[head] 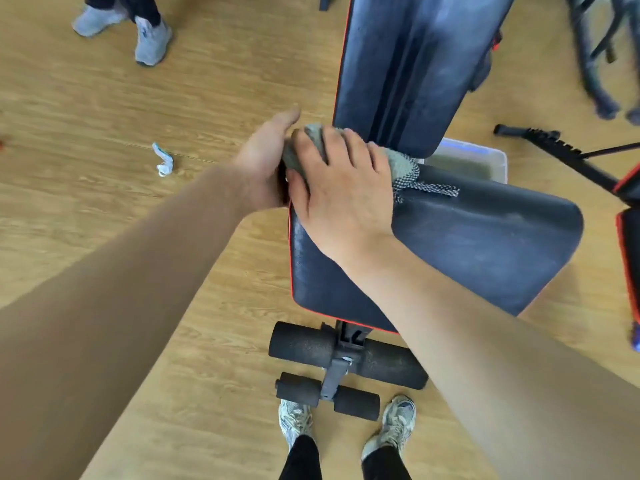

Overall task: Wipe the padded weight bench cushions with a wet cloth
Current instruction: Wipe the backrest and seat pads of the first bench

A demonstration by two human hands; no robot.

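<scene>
The black seat cushion (pixel 485 244) with red piping lies in the middle of the view, and the long back cushion (pixel 408 71) rises beyond it. A grey cloth (pixel 403 164) with a chequered edge lies bunched at the seat's far left corner. My right hand (pixel 343 192) lies flat on the cloth with spread fingers, pressing it onto the seat. My left hand (pixel 266 161) holds the cloth's left end at the cushion's edge; its fingers are hidden behind the cloth.
Foam leg rollers (pixel 301 344) stand at the bench's near end above my shoes. A clear plastic tub (pixel 485 161) sits right of the hinge. A crumpled white scrap (pixel 162 161) lies on the wooden floor. Another person's shoes (pixel 152 39) stand far left; black equipment frames (pixel 554 147) lie right.
</scene>
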